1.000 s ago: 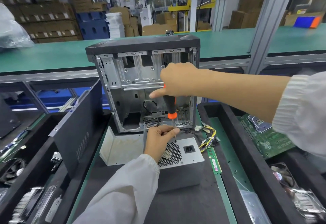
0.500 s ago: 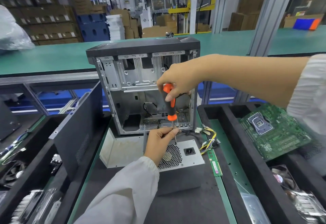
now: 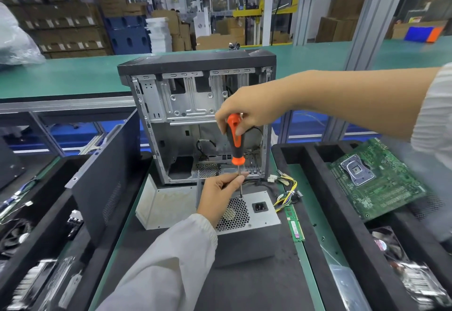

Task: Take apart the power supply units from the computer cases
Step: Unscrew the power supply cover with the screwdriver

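The power supply unit (image 3: 247,215) lies on the dark mat (image 3: 244,291) at the centre of the frame, fan grille and mains socket facing up, directly in front of the opened computer case (image 3: 195,120). The case stands upright at upper centre, its side removed, drive bays and interior bare metal on view.

The right hand (image 3: 247,110) enters from the right edge of the frame. Its grip is clenched round the top of an orange-and-black screwdriver (image 3: 235,144), held near vertical, the shaft running down to the upper face of the power supply unit beside the fan grille. The left hand (image 3: 220,195) comes up from the bottom centre in a white sleeve; its fingertips (image 3: 241,178) pinch the screwdriver shaft just below the handle, with the heel of the hand resting on the unit.

A bundle of yellow and black cables (image 3: 286,193) trails from the unit toward the right. A memory module (image 3: 294,222) lies flat on the green desk (image 3: 315,217) just right of the unit. A detached dark side panel (image 3: 102,178) leans tilted at centre left. A light metal cover plate (image 3: 166,203) sits left of the unit, touching it.

At right, a green motherboard (image 3: 374,178) rests tilted across a black foam tray (image 3: 325,188). Trays at lower left hold blurred parts that cannot be identified.
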